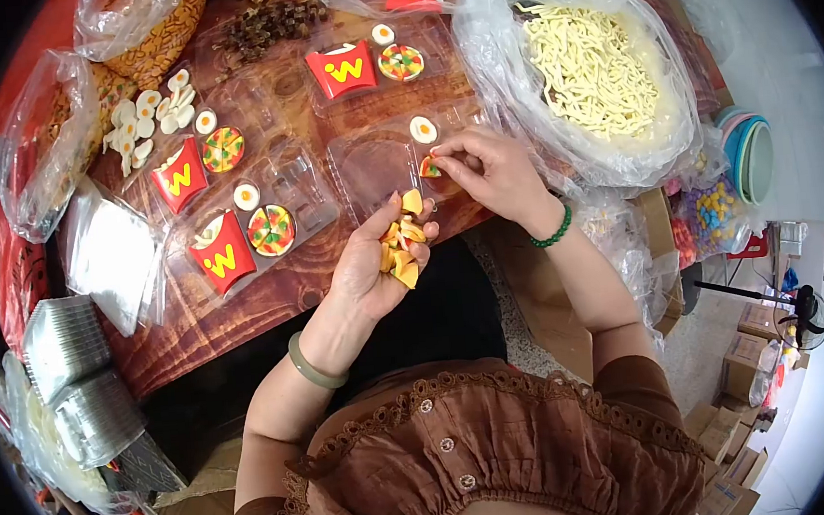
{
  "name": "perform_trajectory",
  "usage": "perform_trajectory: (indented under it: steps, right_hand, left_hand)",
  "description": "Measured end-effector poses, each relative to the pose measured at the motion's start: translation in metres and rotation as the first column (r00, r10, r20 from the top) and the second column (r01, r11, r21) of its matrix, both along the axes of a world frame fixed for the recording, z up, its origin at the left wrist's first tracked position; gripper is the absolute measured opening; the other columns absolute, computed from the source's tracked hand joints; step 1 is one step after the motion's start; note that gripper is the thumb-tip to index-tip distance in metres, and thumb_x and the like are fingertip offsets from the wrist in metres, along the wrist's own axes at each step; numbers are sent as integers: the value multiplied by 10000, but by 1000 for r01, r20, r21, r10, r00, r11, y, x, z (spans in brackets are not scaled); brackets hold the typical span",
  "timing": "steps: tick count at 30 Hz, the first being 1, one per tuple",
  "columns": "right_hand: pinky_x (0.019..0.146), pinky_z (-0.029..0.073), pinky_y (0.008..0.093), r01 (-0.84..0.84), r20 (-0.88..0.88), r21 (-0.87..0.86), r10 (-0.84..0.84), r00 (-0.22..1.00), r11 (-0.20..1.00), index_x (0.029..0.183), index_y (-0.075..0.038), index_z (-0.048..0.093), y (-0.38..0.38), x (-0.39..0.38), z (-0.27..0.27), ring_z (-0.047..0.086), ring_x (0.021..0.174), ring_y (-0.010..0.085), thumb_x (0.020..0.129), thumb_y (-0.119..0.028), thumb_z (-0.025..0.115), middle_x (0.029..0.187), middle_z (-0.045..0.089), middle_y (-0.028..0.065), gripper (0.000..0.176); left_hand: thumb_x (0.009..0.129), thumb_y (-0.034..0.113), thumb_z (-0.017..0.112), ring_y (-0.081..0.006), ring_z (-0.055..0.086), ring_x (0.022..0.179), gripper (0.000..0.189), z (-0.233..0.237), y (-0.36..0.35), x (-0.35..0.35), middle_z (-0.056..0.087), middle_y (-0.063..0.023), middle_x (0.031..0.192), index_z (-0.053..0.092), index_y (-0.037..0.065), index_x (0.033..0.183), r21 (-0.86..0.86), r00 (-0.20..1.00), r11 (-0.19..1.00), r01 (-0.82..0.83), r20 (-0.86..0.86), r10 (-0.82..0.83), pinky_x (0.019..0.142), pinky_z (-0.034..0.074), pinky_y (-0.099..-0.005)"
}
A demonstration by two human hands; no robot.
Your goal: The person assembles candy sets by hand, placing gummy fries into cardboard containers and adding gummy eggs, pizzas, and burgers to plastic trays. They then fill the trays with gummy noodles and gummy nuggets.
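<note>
My left hand (372, 272) is palm up, its fingers curled round several toy pizza slices (403, 267) that show mostly their yellow-orange sides. Between thumb and fingertips, my right hand (486, 171) pinches one toy pizza slice (428, 167) with a red and green top. That slice is over a clear plastic tray (363, 167), just below a toy fried egg (422, 130). Farther back, another clear tray holds a red fries box (341, 69), a small egg (383, 34) and a round pizza (401, 62). Two more such sets lie left, with fries boxes (223, 254) and pizzas (272, 231).
A plastic-lined container of pale yellow toy fries (591, 74) stands at the back right. Loose toy eggs (145, 119) and dark brown pieces (268, 27) lie at the back left. Clear bags (112, 257) and stacked plastic trays (71, 352) are at the left edge.
</note>
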State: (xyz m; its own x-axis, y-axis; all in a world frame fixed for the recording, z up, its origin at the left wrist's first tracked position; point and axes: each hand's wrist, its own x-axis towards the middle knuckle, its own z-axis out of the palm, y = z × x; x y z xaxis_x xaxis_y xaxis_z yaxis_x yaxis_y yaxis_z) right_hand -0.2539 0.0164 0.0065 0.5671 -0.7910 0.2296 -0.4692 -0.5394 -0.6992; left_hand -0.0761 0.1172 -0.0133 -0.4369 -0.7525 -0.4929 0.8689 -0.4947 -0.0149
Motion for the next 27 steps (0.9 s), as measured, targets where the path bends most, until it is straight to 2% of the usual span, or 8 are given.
perform_trajectory:
  steps: [7, 10, 12, 17, 20, 22, 23, 27]
  right_hand:
    - [576, 447, 257, 9, -28, -247, -16, 999, 969, 963, -65, 666, 2, -2, -25, 560, 638, 162, 800, -89, 674, 817, 606, 60, 165]
    - [581, 443, 239, 14, 28, -129, -11, 1000, 992, 961, -45, 659, 4, 0, -10, 565, 649, 122, 819, -90, 662, 820, 609, 51, 149]
    - [581, 473, 262, -30, 136, 323, -15, 991, 946, 928, -22, 636, 15, 1, 10, 600, 657, 118, 820, -116, 672, 825, 599, 43, 148]
    - [574, 407, 176, -156, 172, 466, 84, 982, 871, 902, -24, 635, 26, 1, 25, 526, 698, 33, 807, -46, 686, 912, 591, -1, 110]
    - [573, 429, 199, -134, 259, 313, 51, 965, 940, 903, -35, 639, 21, -8, 15, 557, 704, 74, 794, -44, 686, 899, 598, 23, 120]
    - [605, 469, 249, -140, -11, -193, 141, 990, 971, 922, -47, 643, 5, -15, 10, 591, 724, 153, 768, -37, 688, 906, 602, 56, 161]
    - [648, 486, 296, -133, -65, -135, 125, 990, 982, 939, -59, 649, 5, -17, 7, 600, 749, 221, 761, -30, 675, 895, 608, 79, 182]
    - [655, 489, 306, -232, -136, -251, 203, 970, 940, 963, -62, 647, 2, -10, -10, 609, 758, 223, 778, -31, 661, 885, 614, 74, 188]
  left_hand:
    - [963, 257, 487, -209, 611, 796, 254, 3, -1, -3, 617, -83, 973, 534, 35, 1077, 27, 995, 999, 21, 96, -23, 555, 485, -227]
    - [960, 259, 494, -206, 618, 794, 238, 4, -1, -3, 618, -65, 961, 544, 59, 1079, 37, 990, 999, 5, 141, -11, 556, 475, -228]
    - [957, 258, 501, -197, 618, 791, 227, 1, -1, -5, 619, -53, 947, 545, 80, 1092, -10, 988, 1000, 21, 152, -19, 554, 461, -225]
    - [960, 265, 493, -191, 615, 779, 238, 3, -1, -11, 619, -52, 953, 538, 81, 1104, -110, 982, 993, 38, 186, -16, 549, 447, -219]
    - [965, 284, 478, -202, 612, 785, 258, 7, 0, -6, 623, -63, 996, 529, 77, 1112, -66, 984, 997, 36, 175, -24, 552, 449, -224]
    - [969, 295, 465, -213, 611, 792, 271, 10, 1, -2, 624, -72, 1020, 525, 74, 1113, -31, 989, 999, 32, 148, -27, 555, 454, -230]
    - [974, 302, 449, -226, 609, 798, 278, 12, 2, 0, 623, -81, 1039, 522, 71, 1108, -22, 992, 1000, 17, 128, -14, 558, 458, -236]
    - [980, 274, 411, -249, 603, 811, 264, 5, 4, 2, 616, -96, 1059, 508, 62, 1102, -29, 996, 999, -17, 84, 19, 559, 465, -247]
